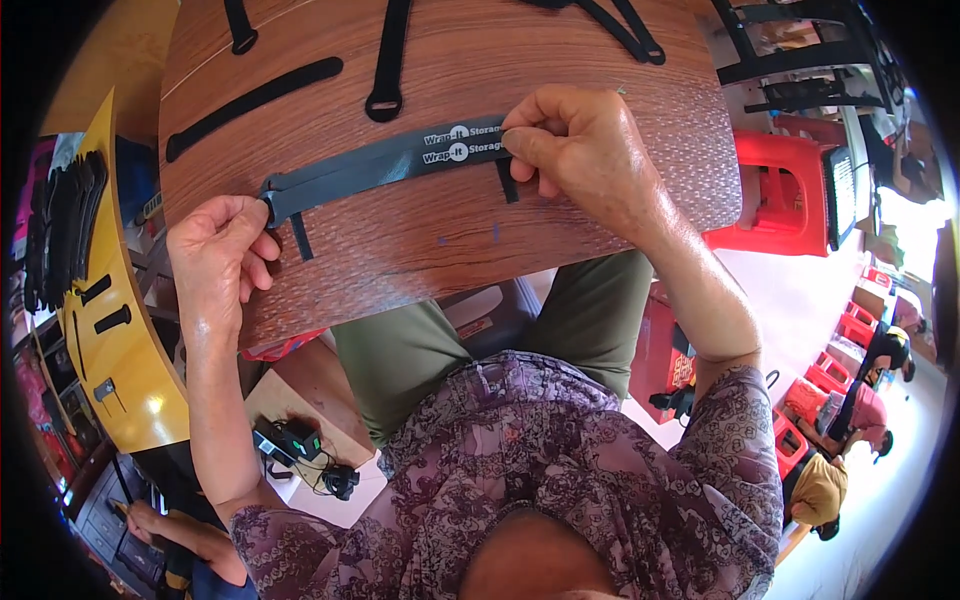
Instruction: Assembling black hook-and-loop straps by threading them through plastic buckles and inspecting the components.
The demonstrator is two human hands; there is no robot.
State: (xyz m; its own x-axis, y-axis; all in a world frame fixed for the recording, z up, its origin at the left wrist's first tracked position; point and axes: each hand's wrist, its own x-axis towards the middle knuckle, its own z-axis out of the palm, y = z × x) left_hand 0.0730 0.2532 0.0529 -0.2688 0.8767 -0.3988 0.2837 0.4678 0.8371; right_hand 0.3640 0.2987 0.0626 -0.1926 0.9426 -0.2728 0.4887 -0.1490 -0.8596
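Note:
A dark grey storage strap (370,176) with pale print near its right end stretches across the wooden table (390,255) in front of me. My left hand (222,245) pinches its left end, where a small black piece (268,200) shows at the fingertips. At the other end, my right hand (575,140) grips the strap between thumb and fingers. A short black strip (303,237) lies below the strap near my left hand. Another short black strip (508,182) lies under my right hand.
Black straps lie farther back, one with an oval ring (384,103) and one plain-looking strap (255,107). To the left, a yellow board (155,385) carries a stack of black straps (70,235). A red stool (780,190) stands right; other people sit beyond it.

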